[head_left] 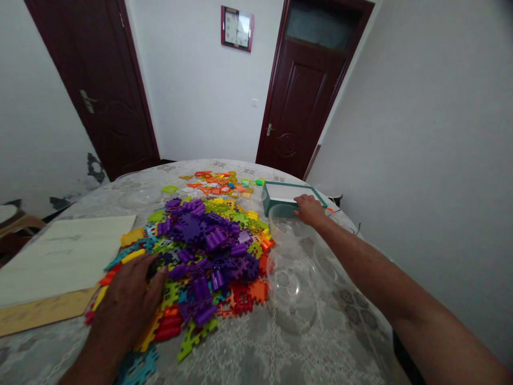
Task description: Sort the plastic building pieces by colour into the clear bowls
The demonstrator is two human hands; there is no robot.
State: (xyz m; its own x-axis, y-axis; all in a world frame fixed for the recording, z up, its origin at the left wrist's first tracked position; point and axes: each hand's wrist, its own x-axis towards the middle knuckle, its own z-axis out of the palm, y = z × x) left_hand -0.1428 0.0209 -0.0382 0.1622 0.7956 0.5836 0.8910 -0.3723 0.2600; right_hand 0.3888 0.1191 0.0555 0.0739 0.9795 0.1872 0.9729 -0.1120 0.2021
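My left hand (pixel 130 299) rests on the near left side of a heap of plastic gear-edged building pieces (pixel 192 227), its fingers apart. Purple pieces cover the top of this heap; lime, red, orange, yellow and blue ones show around and below. To the right of the heap, my right hand (pixel 310 210) has its fingers bent at the rim of a clear plastic tub (pixel 285 227), with thumb and fingers closed there. Directly behind that hand stands an open green box (pixel 272 206) with a white inside. Part of the tub's rim is hidden by the hand.
Nearer me stands another clear round container (pixel 290 289). Farther back lies a smaller scatter of orange and yellow pieces (pixel 216 183). At left is a pale sheet (pixel 68 256) with a wooden strip (pixel 48 310) along its near edge. A patterned cloth (pixel 256 353) covers the table.
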